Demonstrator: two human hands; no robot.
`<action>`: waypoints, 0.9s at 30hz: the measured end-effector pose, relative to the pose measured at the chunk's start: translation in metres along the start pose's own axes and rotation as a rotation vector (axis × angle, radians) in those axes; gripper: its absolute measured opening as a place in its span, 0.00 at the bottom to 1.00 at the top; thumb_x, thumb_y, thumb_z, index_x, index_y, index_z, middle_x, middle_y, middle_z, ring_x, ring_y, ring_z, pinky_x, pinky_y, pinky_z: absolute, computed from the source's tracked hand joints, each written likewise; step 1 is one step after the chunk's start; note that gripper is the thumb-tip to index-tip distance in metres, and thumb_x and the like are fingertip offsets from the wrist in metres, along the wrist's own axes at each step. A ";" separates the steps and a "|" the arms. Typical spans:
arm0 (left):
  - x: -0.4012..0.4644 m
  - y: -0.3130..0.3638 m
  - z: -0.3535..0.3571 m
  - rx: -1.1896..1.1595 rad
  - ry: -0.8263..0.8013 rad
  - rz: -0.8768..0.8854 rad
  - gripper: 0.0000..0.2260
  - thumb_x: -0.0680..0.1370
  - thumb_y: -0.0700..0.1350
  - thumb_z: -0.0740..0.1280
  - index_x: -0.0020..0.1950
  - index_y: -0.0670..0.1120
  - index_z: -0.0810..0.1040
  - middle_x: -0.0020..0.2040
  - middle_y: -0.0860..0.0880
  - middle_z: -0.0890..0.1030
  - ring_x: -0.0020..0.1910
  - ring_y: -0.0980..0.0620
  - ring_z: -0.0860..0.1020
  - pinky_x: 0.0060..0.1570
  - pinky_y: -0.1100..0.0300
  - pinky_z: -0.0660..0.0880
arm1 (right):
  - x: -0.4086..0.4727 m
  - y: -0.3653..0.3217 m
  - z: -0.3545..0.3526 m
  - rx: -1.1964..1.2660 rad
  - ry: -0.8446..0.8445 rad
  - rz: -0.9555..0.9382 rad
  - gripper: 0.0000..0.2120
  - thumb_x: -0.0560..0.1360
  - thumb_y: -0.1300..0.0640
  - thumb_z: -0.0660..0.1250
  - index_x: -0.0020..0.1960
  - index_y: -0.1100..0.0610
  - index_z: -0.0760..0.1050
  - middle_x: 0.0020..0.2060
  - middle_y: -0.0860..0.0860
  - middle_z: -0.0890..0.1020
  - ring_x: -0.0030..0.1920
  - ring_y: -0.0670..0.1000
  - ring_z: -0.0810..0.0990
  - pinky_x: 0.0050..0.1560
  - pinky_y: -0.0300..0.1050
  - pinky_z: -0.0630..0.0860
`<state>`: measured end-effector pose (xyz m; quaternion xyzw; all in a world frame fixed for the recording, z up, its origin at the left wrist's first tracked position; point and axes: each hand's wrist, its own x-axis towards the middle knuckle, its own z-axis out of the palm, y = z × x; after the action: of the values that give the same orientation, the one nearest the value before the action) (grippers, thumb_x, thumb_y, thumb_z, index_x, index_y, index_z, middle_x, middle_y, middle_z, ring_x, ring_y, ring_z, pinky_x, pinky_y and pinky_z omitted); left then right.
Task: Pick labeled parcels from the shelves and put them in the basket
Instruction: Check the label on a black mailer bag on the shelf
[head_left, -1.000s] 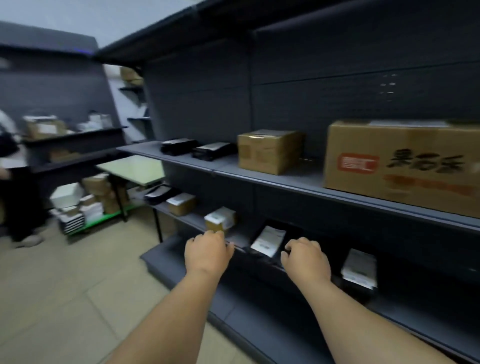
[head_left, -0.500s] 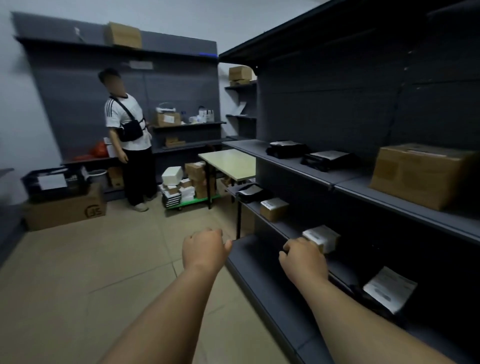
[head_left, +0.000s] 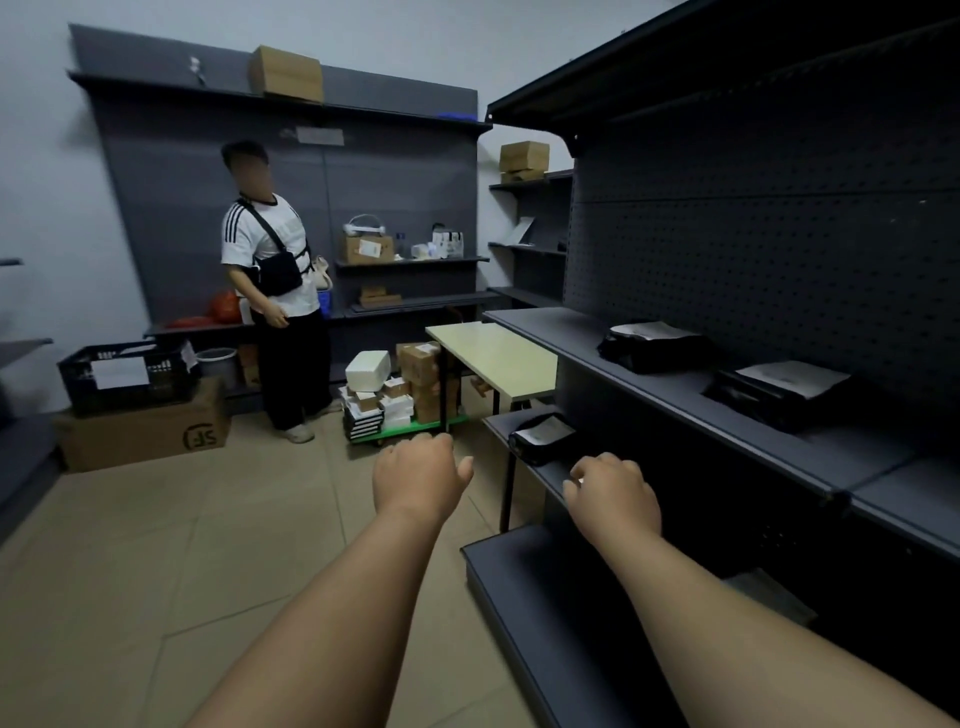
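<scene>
Between picks: left hand (head_left: 421, 475) and right hand (head_left: 613, 493) loosely curled, holding nothing; next, probably reaching for the labeled black parcel (head_left: 543, 435) just beyond the right hand

Both hands' fingers curl under, so their tips are hidden. Far beyond the left hand (head_left: 422, 477), the black crate's (head_left: 127, 375) label is unreadable. Right of the right hand (head_left: 613, 493), the shelf (head_left: 904, 499) runs off-frame.

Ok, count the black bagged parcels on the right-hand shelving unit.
3: two on the upper shelf, black parcel and second black parcel; third black parcel on the shelf below. Others may sit out of view.
</scene>
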<state>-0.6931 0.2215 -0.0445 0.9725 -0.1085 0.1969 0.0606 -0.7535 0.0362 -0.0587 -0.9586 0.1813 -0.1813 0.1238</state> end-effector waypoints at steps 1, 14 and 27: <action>0.014 0.000 0.003 0.003 0.008 0.006 0.17 0.77 0.58 0.58 0.56 0.49 0.77 0.51 0.48 0.81 0.52 0.46 0.78 0.45 0.55 0.68 | 0.014 -0.002 0.001 0.003 0.008 0.002 0.15 0.77 0.50 0.59 0.60 0.52 0.76 0.59 0.51 0.76 0.60 0.54 0.70 0.55 0.47 0.70; 0.170 0.037 0.059 -0.065 0.028 0.185 0.16 0.79 0.58 0.57 0.53 0.48 0.76 0.48 0.47 0.80 0.49 0.46 0.77 0.41 0.55 0.66 | 0.154 0.008 0.023 0.016 0.116 0.109 0.14 0.77 0.48 0.60 0.60 0.51 0.75 0.60 0.49 0.76 0.62 0.53 0.69 0.58 0.48 0.69; 0.348 0.087 0.117 -0.285 0.024 0.540 0.16 0.79 0.57 0.58 0.55 0.47 0.77 0.50 0.47 0.81 0.50 0.44 0.78 0.43 0.55 0.68 | 0.286 0.011 0.038 -0.050 0.306 0.433 0.14 0.77 0.50 0.59 0.59 0.52 0.76 0.60 0.50 0.75 0.62 0.54 0.69 0.58 0.49 0.69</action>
<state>-0.3573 0.0534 -0.0071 0.8878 -0.3888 0.2003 0.1433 -0.4935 -0.0796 -0.0097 -0.8617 0.4031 -0.2890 0.1071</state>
